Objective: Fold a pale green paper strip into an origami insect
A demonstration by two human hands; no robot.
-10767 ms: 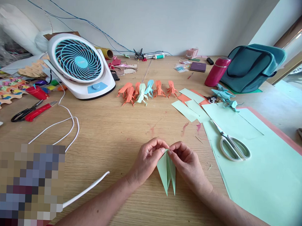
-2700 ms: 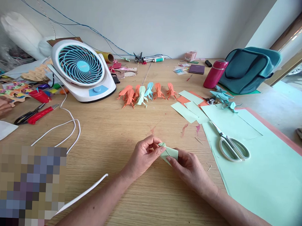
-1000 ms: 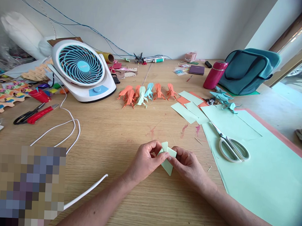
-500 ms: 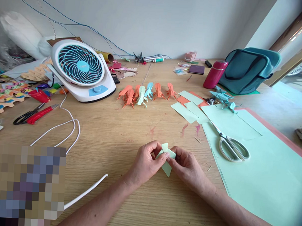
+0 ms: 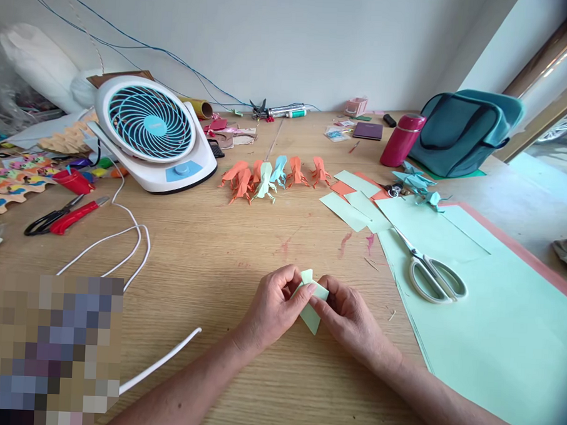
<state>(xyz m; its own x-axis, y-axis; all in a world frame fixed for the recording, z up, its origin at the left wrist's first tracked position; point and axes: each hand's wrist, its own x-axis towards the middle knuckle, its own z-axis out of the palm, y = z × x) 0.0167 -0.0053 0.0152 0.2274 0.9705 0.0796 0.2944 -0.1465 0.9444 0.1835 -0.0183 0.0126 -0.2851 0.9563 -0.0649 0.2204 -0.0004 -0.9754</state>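
Observation:
A small piece of folded pale green paper (image 5: 311, 319) is pinched between my two hands, low over the near middle of the table. My left hand (image 5: 279, 303) grips its left side, thumb lying on top and the other fingers curled behind. My right hand (image 5: 352, 312) holds the right side, thumb and index finger meeting at the fold. One narrow point of the paper sticks up between the hands and a longer one hangs down toward me. Fingertips cover part of the folds. Beyond the hands stands a row of origami figures (image 5: 265, 180) in orange, green and blue.
White-handled scissors (image 5: 435, 275) lie on large green sheets (image 5: 498, 347) at the right. Cut paper strips (image 5: 344, 211), a pink bottle (image 5: 403, 140) and a teal bag (image 5: 460, 132) sit behind. At left are a fan (image 5: 155, 132), its white cable (image 5: 139, 231) and red-handled pliers (image 5: 79, 216).
Both hands keep hold of the paper in nearly the same place. The right thumb has shifted slightly along the fold, and the view has moved a little.

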